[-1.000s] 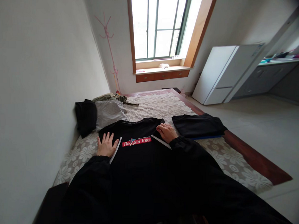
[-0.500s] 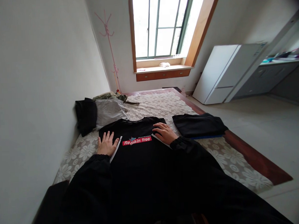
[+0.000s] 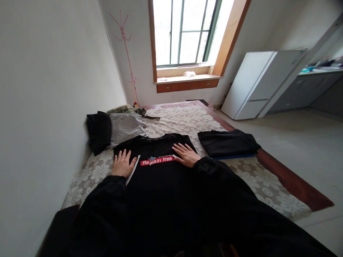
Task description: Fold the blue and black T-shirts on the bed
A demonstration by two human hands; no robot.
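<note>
A black T-shirt (image 3: 155, 181) lies spread on the bed, its neckline toward the window. Across its chest runs a red strip printed "Remain free", with a white stripe slanting down on the left. My left hand (image 3: 123, 164) rests flat on the shirt's left side, fingers apart. On the right side of the print, my right hand (image 3: 187, 155) lies flat with its fingers stretched out, covering most of another white stripe. The shirt's lower part merges with my black sleeves and is hard to make out.
Folded black clothing (image 3: 228, 143) lies right of the shirt on the patterned bedcover (image 3: 185, 118). Left are a black bundle (image 3: 99, 133), grey cloth (image 3: 126, 127) and a camouflage-coloured item (image 3: 128, 109). A wall borders the left; a white fridge (image 3: 254, 84) stands beyond the bed.
My right hand has shifted slightly left and flattened, its fingers straighter, now over more of the right white stripe. The left hand has barely moved.
</note>
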